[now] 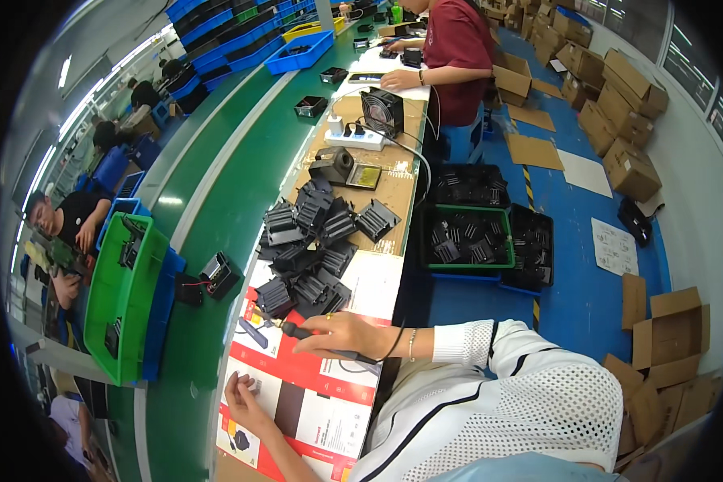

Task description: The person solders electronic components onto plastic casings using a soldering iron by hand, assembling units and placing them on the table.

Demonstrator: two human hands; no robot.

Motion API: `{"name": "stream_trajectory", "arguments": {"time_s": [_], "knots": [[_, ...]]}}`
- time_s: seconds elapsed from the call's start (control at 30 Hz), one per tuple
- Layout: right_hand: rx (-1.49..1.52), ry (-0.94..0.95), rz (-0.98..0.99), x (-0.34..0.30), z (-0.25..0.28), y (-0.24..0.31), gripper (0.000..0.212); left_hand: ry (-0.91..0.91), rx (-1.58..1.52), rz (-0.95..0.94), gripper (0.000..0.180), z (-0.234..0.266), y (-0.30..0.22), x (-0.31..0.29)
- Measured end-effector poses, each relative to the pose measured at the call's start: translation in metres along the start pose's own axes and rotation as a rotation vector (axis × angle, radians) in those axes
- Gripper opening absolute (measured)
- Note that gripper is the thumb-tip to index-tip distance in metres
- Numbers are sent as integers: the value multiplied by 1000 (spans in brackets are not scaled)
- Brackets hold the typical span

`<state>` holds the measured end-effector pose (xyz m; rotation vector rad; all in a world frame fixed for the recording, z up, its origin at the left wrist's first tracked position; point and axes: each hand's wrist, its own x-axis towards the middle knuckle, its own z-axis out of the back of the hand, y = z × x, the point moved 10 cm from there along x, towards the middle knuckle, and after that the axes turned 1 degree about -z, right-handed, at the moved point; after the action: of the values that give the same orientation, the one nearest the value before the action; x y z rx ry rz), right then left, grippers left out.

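My right hand [347, 335] grips a soldering iron [297, 330] with a dark handle, its cable trailing by the wrist. The tip points left, just below a heap of black ribbed plastic housings [309, 257]. My left hand [249, 404] rests low over a red and white printed cardboard sheet [329, 418]. Its fingers are curled around something small that I cannot make out. Beyond the heap stand a soldering iron stand [332, 165] and a tray with a yellowish sponge [365, 176].
A power strip [353, 140] and a black fan [382, 111] stand farther up the bench. Left of it runs a green conveyor [185, 321] carrying a housing with wires [219, 275] and a green bin [124, 297]. Crates of housings [467, 237] sit at right. A co-worker in red [458, 56] works beyond.
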<state>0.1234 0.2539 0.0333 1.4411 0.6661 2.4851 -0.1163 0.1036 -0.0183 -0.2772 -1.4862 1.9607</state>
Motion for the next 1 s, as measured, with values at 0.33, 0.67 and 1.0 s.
{"name": "stream_trajectory", "arguments": {"time_s": [0.33, 0.67, 1.0], "knots": [[-51, 39, 143, -1, -31, 14, 24, -64, -25, -17, 26, -9, -35, -111], [-112, -21, 269, -6, -25, 36, 20, 88, 12, -96, 26, -36, -56, -176], [-177, 8, 328, -13, -29, 35, 20, 113, 34, -102, 26, -50, -66, -229]]}}
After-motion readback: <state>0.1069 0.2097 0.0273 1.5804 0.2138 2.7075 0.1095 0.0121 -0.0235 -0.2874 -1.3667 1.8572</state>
